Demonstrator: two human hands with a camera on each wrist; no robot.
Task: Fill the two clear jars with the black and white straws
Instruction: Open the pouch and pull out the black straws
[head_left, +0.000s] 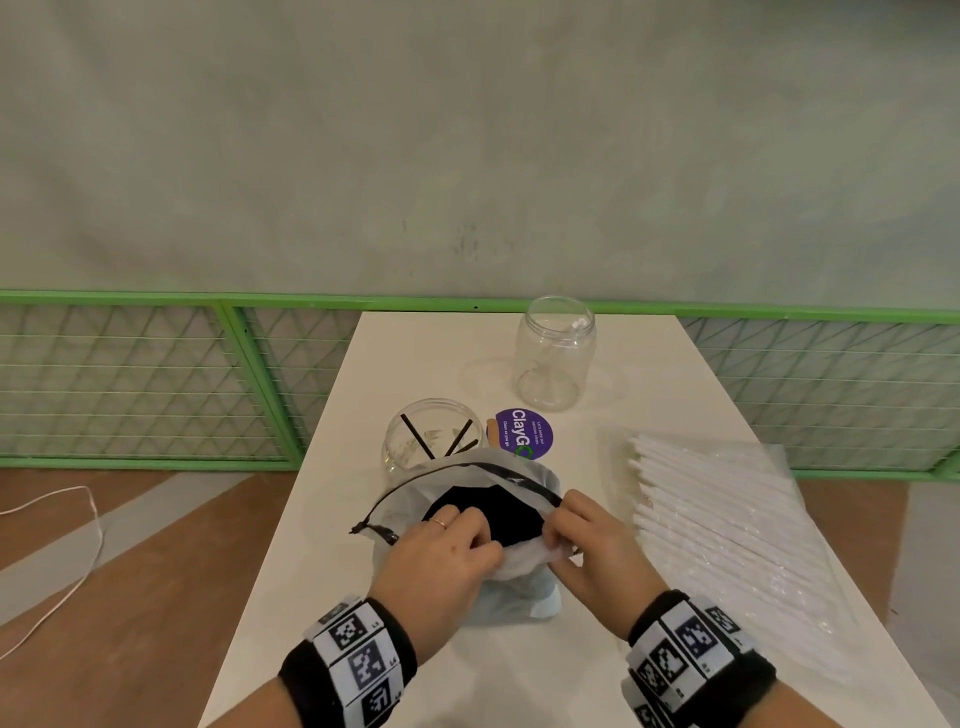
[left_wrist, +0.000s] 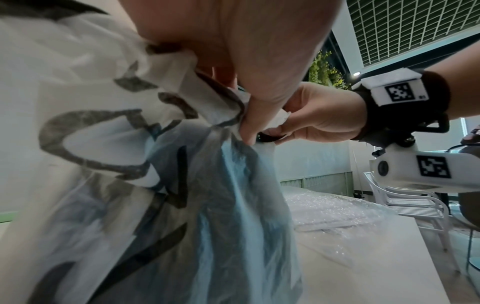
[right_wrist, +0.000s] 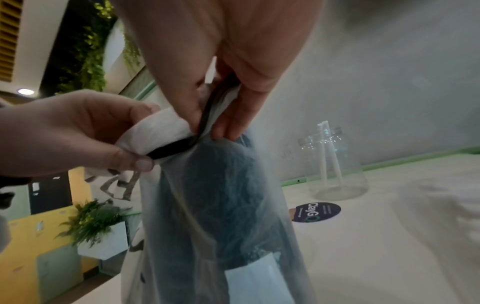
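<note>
An upright translucent plastic bag (head_left: 511, 478) with a black-edged mouth stands on the white table (head_left: 415, 665). A bundle of black straws (head_left: 493, 512) shows inside it. My left hand (head_left: 485, 540) and right hand (head_left: 558, 535) both pinch the near rim of the bag (left_wrist: 155, 164), close together. In the right wrist view my right hand (right_wrist: 210, 127) nips the black edge of the bag (right_wrist: 221, 205). The near clear jar (head_left: 434, 441) holds three black straws. The far clear jar (head_left: 555, 353) holds white straws (right_wrist: 324, 152).
A pack of white straws (head_left: 717, 525) in clear wrap lies on the table's right side. A purple round sticker (head_left: 522, 434) sits between the jars. A green mesh fence (head_left: 156, 374) runs behind the table, and a white cord (head_left: 78, 545) lies on the floor at left.
</note>
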